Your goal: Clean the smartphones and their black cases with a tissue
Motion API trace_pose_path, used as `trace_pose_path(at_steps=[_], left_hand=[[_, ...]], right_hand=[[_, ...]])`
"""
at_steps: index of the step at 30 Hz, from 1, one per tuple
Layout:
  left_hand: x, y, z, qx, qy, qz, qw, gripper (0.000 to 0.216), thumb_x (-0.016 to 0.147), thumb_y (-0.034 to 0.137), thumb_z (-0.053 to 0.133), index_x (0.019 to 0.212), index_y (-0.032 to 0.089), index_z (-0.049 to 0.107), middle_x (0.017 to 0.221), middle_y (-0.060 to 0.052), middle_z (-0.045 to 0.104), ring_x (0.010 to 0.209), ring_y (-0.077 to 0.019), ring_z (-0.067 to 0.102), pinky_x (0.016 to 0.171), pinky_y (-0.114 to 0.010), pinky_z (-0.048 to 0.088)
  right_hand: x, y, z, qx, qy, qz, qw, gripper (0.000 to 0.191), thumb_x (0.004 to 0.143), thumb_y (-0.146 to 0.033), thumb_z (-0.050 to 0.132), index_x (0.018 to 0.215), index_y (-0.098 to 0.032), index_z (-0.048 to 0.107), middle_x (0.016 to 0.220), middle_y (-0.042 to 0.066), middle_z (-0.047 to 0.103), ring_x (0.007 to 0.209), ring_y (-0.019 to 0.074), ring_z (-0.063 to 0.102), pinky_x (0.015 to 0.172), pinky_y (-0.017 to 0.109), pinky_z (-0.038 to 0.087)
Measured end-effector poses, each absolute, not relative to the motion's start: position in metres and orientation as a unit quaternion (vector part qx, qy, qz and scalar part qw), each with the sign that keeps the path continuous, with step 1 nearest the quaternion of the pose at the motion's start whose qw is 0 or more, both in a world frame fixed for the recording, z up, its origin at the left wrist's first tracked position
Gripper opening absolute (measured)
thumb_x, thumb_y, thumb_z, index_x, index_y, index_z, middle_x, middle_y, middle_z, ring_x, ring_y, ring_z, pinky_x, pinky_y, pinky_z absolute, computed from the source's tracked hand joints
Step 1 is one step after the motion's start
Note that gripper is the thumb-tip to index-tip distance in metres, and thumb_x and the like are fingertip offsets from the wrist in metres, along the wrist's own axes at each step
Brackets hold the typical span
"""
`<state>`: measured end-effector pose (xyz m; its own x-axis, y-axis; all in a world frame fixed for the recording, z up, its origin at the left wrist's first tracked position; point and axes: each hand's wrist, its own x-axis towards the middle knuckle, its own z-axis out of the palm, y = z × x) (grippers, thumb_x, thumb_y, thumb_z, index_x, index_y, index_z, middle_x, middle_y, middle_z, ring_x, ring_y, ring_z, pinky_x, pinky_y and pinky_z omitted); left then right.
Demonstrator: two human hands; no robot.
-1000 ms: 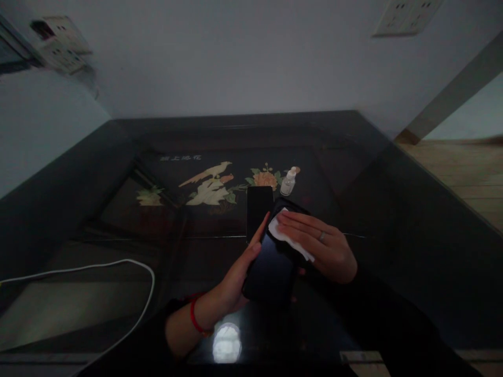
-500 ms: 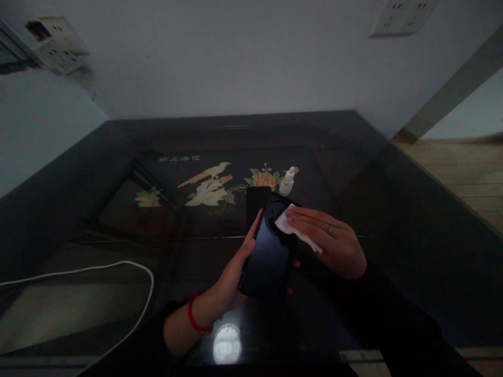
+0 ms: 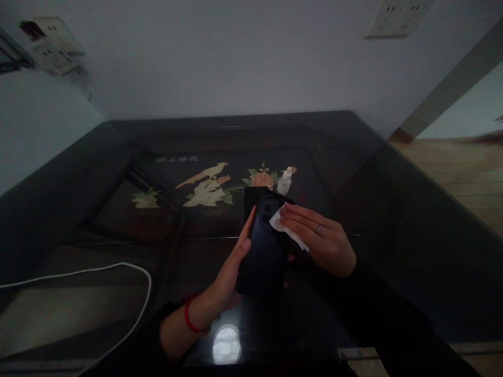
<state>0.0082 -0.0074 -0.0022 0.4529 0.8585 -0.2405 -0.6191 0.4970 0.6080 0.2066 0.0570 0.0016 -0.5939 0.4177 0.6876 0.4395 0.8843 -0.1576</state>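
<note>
A dark phone (image 3: 262,256) is tilted above the table, its back with the round camera area facing me. My left hand (image 3: 230,272) wraps around it, thumb on the left edge and fingertips showing past the right edge. My right hand (image 3: 320,235), with a ring on one finger, presses a folded white tissue (image 3: 288,230) against the camera area. Behind the phone, a flat black object (image 3: 251,199) lies on the table, partly covered. Just beyond stands a small clear dropper bottle (image 3: 284,182) with a white top.
The glossy dark table (image 3: 220,125) carries a bird-and-flower picture (image 3: 204,191). A white cable (image 3: 98,267) curves across its left side. Sockets (image 3: 396,18) sit on the wall behind, with more sockets (image 3: 55,47) at the far left.
My right hand and the tissue have shifted slightly left and down over the camera area, uncovering some lens circles. The phone has tilted a little in my left hand.
</note>
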Motion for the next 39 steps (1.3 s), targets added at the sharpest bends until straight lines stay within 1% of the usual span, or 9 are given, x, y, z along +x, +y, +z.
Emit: trace_pose_path(at_steps=[3,7,15,19,22,25,30,35,39], left_hand=[[0.007,-0.006,-0.001,0.232,0.288,0.473,0.800,0.083,0.084,0.045,0.058,0.149,0.045,0.007,0.145,-0.012,0.044,0.099,-0.0335,0.065,0.070,-0.049,0.058],[0.006,-0.005,-0.002,0.231,0.290,0.491,0.789,0.077,0.084,0.043,0.059,0.148,0.046,0.017,0.152,-0.010,0.034,0.095,-0.0314,0.066,0.068,-0.051,0.058],[0.012,-0.010,-0.006,0.204,0.229,0.415,0.857,0.075,0.088,0.048,0.052,0.147,0.050,0.006,0.147,-0.011,0.043,0.101,-0.0323,0.066,0.070,-0.043,0.056],[0.015,-0.013,-0.010,0.177,0.228,0.383,0.877,0.075,0.089,0.054,0.046,0.150,0.041,0.004,0.136,-0.014,0.053,0.101,-0.0338,0.065,0.070,-0.046,0.055],[0.014,-0.013,-0.010,0.155,0.259,0.407,0.862,0.074,0.091,0.051,0.044,0.151,0.039,0.003,0.129,-0.011,0.060,0.093,-0.0298,0.067,0.072,-0.048,0.055],[0.013,-0.011,-0.011,0.148,0.263,0.423,0.854,0.072,0.092,0.050,0.044,0.151,0.038,0.004,0.131,-0.010,0.059,0.091,-0.0272,0.067,0.074,-0.048,0.055],[0.014,-0.010,-0.013,0.159,0.222,0.386,0.881,0.077,0.089,0.057,0.044,0.152,0.034,0.006,0.133,-0.015,0.057,0.101,-0.0338,0.065,0.071,-0.047,0.054],[0.015,-0.009,-0.011,0.140,0.287,0.467,0.825,0.065,0.092,0.046,0.048,0.150,0.033,0.022,0.131,-0.008,0.061,0.099,-0.0252,0.066,0.088,-0.042,0.050],[0.015,-0.009,-0.009,0.142,0.275,0.467,0.828,0.062,0.092,0.045,0.048,0.148,0.035,0.026,0.137,-0.006,0.056,0.107,-0.0255,0.063,0.094,-0.042,0.047]], right_hand=[[0.205,0.053,0.001,-0.234,-0.894,-0.010,0.382,0.032,0.090,-0.006,0.051,0.120,-0.012,0.061,0.116,0.015,0.069,0.119,0.0245,0.059,0.095,0.042,0.056],[0.201,0.048,0.003,-0.231,-0.888,0.024,0.396,0.034,0.089,-0.006,0.052,0.120,-0.016,0.062,0.111,0.011,0.072,0.112,0.0218,0.064,0.097,0.042,0.055],[0.198,0.048,0.004,-0.356,-0.772,0.041,0.526,0.039,0.089,-0.005,0.047,0.120,-0.023,0.063,0.114,0.006,0.071,0.113,0.0223,0.064,0.104,0.047,0.047],[0.189,0.045,-0.004,-0.343,-0.801,0.044,0.488,0.040,0.089,-0.006,0.046,0.123,-0.022,0.060,0.119,0.007,0.069,0.117,0.0219,0.061,0.108,0.051,0.041],[0.185,0.043,-0.006,-0.275,-0.845,0.058,0.456,0.038,0.089,-0.006,0.047,0.123,-0.018,0.060,0.119,0.010,0.068,0.117,0.0214,0.061,0.107,0.049,0.043],[0.189,0.046,-0.005,-0.240,-0.861,0.059,0.445,0.038,0.089,-0.008,0.048,0.124,-0.018,0.060,0.119,0.010,0.068,0.116,0.0216,0.061,0.106,0.048,0.045],[0.192,0.047,-0.002,-0.303,-0.830,0.046,0.466,0.040,0.089,-0.005,0.046,0.124,-0.020,0.061,0.118,0.009,0.069,0.115,0.0215,0.062,0.105,0.048,0.046],[0.184,0.033,0.000,-0.154,-0.895,0.089,0.408,0.033,0.096,-0.014,0.040,0.123,-0.013,0.059,0.116,0.013,0.069,0.116,0.0207,0.062,0.101,0.043,0.051],[0.187,0.032,-0.003,-0.201,-0.878,0.107,0.421,0.035,0.095,-0.011,0.042,0.127,-0.015,0.057,0.121,0.013,0.067,0.118,0.0213,0.060,0.103,0.046,0.049]])
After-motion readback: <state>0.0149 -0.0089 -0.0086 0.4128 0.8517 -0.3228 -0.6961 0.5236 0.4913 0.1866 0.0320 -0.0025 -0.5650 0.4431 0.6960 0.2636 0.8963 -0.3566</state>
